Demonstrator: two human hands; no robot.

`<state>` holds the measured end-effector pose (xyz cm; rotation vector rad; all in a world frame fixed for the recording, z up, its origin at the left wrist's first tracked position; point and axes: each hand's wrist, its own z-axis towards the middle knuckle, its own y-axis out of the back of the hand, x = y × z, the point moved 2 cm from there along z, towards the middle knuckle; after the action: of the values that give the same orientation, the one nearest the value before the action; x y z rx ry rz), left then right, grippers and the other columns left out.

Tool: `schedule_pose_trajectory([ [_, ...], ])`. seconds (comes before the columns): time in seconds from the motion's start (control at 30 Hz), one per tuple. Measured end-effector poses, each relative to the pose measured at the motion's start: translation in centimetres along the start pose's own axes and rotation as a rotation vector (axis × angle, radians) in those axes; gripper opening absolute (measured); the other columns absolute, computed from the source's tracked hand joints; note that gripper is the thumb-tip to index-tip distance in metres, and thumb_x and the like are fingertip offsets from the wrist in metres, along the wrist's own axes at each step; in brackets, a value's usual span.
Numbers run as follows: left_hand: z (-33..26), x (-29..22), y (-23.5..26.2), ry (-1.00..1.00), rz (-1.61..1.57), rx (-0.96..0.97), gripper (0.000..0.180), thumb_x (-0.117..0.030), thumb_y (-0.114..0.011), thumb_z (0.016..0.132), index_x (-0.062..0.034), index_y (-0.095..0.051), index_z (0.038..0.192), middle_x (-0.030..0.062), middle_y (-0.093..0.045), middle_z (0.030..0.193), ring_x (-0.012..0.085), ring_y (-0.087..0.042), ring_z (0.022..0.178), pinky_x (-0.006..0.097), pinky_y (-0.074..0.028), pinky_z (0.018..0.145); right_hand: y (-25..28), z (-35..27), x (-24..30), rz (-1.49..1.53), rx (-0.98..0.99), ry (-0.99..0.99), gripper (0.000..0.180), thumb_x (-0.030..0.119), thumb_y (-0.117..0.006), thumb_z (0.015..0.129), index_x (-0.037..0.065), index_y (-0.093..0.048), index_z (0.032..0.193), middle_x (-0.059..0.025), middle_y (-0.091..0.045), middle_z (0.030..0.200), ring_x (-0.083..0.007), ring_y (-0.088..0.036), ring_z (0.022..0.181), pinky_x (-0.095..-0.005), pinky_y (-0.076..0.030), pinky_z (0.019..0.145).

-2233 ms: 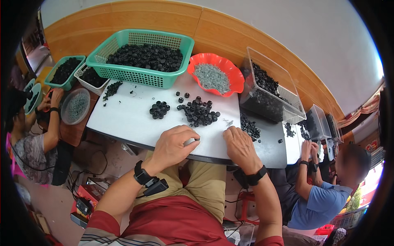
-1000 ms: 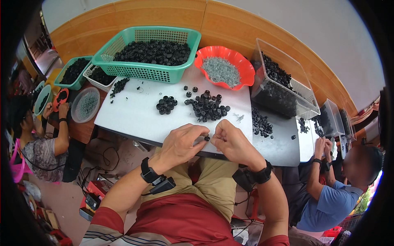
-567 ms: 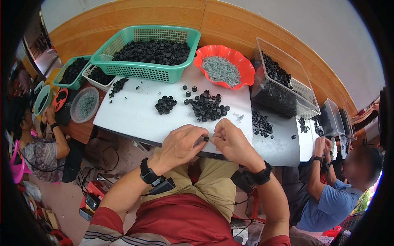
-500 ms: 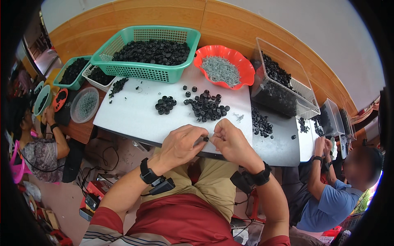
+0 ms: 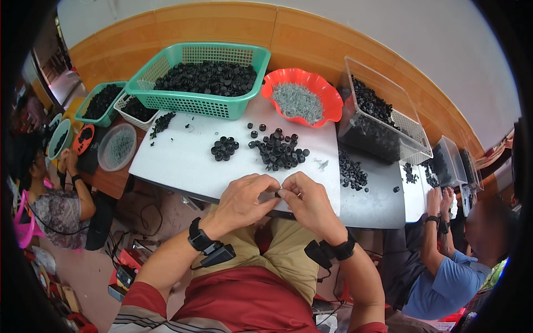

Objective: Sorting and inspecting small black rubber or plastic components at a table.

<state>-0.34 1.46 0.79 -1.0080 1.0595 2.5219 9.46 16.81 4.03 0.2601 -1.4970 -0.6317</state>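
Just above the table's near edge, my left hand [image 5: 247, 200] pinches a small black round part [image 5: 277, 194], mostly covered by the fingers. My right hand [image 5: 310, 201] meets it there, thumb and fingertips closed together against the part. Whatever else the right fingertips hold is too small to make out. On the white sheet [image 5: 183, 161] beyond my hands lie a larger heap of black round parts [image 5: 280, 151] and a smaller cluster of the same kind [image 5: 225, 149]. A few thin silvery pieces [image 5: 321, 164] lie right of the heap.
At the back stand a green basket [image 5: 194, 105] of black parts, a red scalloped bowl [image 5: 332, 102] of thin silvery pieces and a clear bin [image 5: 369, 136] of black parts. Loose black bits [image 5: 351, 171] lie right of the sheet. Co-workers sit at left [image 5: 58, 205] and right [image 5: 449, 283].
My right hand has moved left and its fingertips have come up to the black part in my left hand. The view has shifted slightly.
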Motion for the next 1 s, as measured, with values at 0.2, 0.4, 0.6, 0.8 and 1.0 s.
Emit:
schedule_pose_trajectory([
  [0.2,0.4,-0.2,0.3,0.164,-0.159,0.066,0.023,-0.013,-0.077,0.084,-0.0074,-0.069,0.105,0.0089,-0.073,0.096,0.0244,-0.071,0.087,0.035,-0.056,0.074,-0.4,-0.7,-2.8,0.232,-0.036,-0.001,0.014,0.005,-0.067,0.098,0.0,-0.065,0.11,-0.0048,-0.067,0.081,-0.0097,-0.059,0.069,-0.0285,-0.051,0.065],
  [0.4,0.6,0.2,0.5,0.138,-0.293,0.066,0.026,-0.008,-0.075,0.085,-0.0077,-0.073,0.111,0.0096,-0.074,0.099,0.0201,-0.071,0.088,0.031,-0.056,0.075,-0.6,-1.2,-3.3,0.33,-0.094,0.057,0.017,0.0,-0.068,0.096,0.003,-0.067,0.112,0.0003,-0.064,0.079,-0.0047,-0.053,0.064,-0.023,-0.045,0.058],
  [0.6,0.8,-0.1,1.0,0.303,-0.416,0.129,0.025,-0.005,-0.077,0.087,-0.0036,-0.075,0.111,0.0014,-0.075,0.099,0.0085,-0.064,0.087,0.026,-0.052,0.082,-0.8,-1.6,-2.7,0.337,-0.102,0.059,0.018,-0.002,-0.069,0.095,0.003,-0.068,0.112,0.0082,-0.055,0.072,0.0015,-0.044,0.062,-0.0191,-0.033,0.053],
  [0.8,0.9,0.2,1.1,0.318,-0.473,0.139,0.022,-0.007,-0.074,0.089,-0.0024,-0.074,0.111,0.0003,-0.072,0.092,0.0082,-0.063,0.086,0.027,-0.051,0.081,-1.4,-1.5,-2.9,0.326,-0.138,0.065,0.023,-0.002,-0.073,0.09,0.005,-0.069,0.111,0.0002,-0.065,0.083,-0.0041,-0.053,0.06,-0.0235,-0.044,0.055],
  [1.0,0.9,1.1,0.8,0.322,-0.48,0.148,0.024,-0.007,-0.079,0.087,-0.0019,-0.074,0.11,-0.001,-0.07,0.095,0.007,-0.06,0.088,0.025,-0.05,0.083,-1.9,-1.5,-3.1,0.305,-0.206,0.174,0.022,-0.003,-0.074,0.087,0.002,-0.071,0.108,-0.0047,-0.069,0.1,-0.0067,-0.057,0.064,-0.0241,-0.047,0.057],
])
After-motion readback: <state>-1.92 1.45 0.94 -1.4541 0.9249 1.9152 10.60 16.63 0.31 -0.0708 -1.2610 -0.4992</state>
